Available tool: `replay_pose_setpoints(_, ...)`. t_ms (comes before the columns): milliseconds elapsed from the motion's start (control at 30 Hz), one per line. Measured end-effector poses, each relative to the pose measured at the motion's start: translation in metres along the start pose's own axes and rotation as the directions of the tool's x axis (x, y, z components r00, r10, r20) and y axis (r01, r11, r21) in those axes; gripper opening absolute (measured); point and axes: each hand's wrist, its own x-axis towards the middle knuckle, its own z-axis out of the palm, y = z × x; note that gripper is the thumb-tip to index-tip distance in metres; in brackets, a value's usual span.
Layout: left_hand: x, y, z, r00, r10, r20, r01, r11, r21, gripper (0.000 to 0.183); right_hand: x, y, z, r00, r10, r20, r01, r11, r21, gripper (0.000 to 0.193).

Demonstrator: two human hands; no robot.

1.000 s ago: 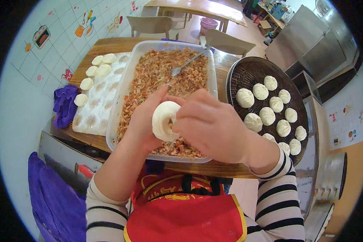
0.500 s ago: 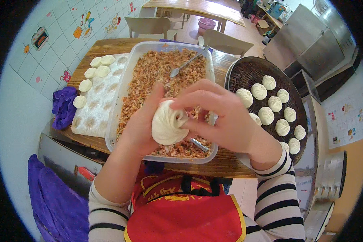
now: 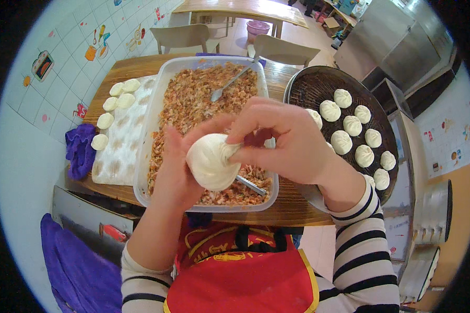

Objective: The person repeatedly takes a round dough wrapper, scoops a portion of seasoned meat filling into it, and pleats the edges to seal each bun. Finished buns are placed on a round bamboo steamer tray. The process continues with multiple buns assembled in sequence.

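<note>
The left hand (image 3: 175,175) cups a white bun (image 3: 211,161) above the near end of the filling tub (image 3: 151,120), while the right hand (image 3: 284,138) pinches its pleated top. Finished buns (image 3: 342,141) sit in the round steamer (image 3: 318,86) on the right, and dough discs (image 3: 115,101) lie on the floured worktop (image 3: 115,161) on the left.

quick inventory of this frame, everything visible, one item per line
bun in hands: 1, white, held over the tub
filling tub: 1, clear plastic, brown filling, table centre
spoon: 1, metal, in filling at far end
dough discs: 5, white, on floured board at left
steamer tray: 1, dark, round, right
finished buns: about 10, white, on tray
cloth: 1, purple, table's left edge
chairs: 2, beige, behind table
left hand: cups bun
right hand: pinches bun top
</note>
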Motion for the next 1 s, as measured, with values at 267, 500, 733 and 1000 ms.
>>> replay_pose_setpoints(267, 0.001, -0.003, -0.008, 0.984, 0.004, -0.178, 0.078, 0.889, 0.451, 0.063, 0.0, 0.007, 0.008, 0.87, -0.467, 0.16, 0.484, 0.743, -0.463, 0.019)
replay_pose_setpoints(500, -0.003, -0.002, 0.001, 0.997, -0.068, 0.044, 0.066, 0.997, 0.033, 0.066, -0.001, 0.005, -0.003, 0.995, -0.075, 0.061, 0.077, 0.996, -0.042, 0.018)
replay_pose_setpoints(733, -0.008, -0.008, 0.001, 0.99, -0.028, -0.136, 0.033, 0.999, 0.038, 0.065, -0.001, 0.008, 0.003, 0.89, -0.433, 0.14, 0.454, 0.823, -0.343, 0.015)
replay_pose_setpoints(1000, -0.013, -0.018, 0.012, 0.971, -0.23, -0.067, 0.233, 0.972, 0.037, 0.071, -0.005, -0.003, -0.001, 0.998, -0.01, 0.054, 0.018, 0.988, -0.15, 0.013)
